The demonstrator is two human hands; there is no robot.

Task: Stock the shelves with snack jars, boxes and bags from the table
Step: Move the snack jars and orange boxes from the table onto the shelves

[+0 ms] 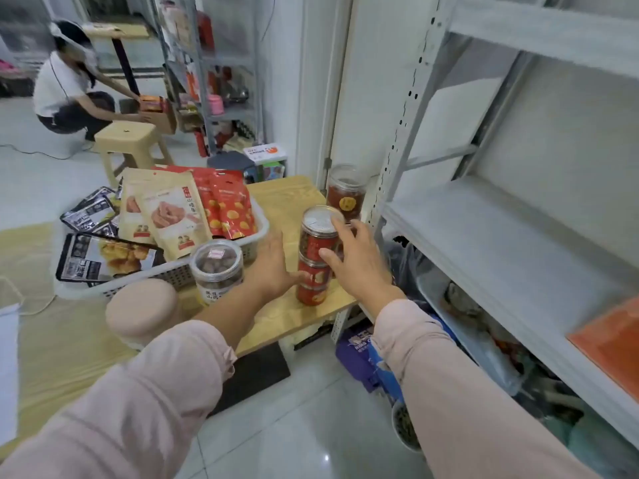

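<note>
R hand (356, 261) at frame ctr grips the top red snack jar w/ silver lid (316, 233): thumb on its front, fingers curled over the lid rim. That jar sits on a stack of shorter red jars (311, 288) on the light wooden table (287, 198), near its right edge. L hand (273, 267) is flat & relaxed, fingers straight, tips touching the stack's left side. Behind, toward the grey metal shelf unit (518, 236) filling the right of frame, stands a clear plastic jar w/ dark red contents & yellow label (346, 195). Left of the hands, a clear jar of brown balls (217, 267) is just beside a white plastic basket (166, 273) holding beige snack bags (166, 216), red snack bags (228, 209) & black snack bags (103, 254). Upper left, another person (65, 88) crouches by a beige plastic stool (128, 136).
</note>
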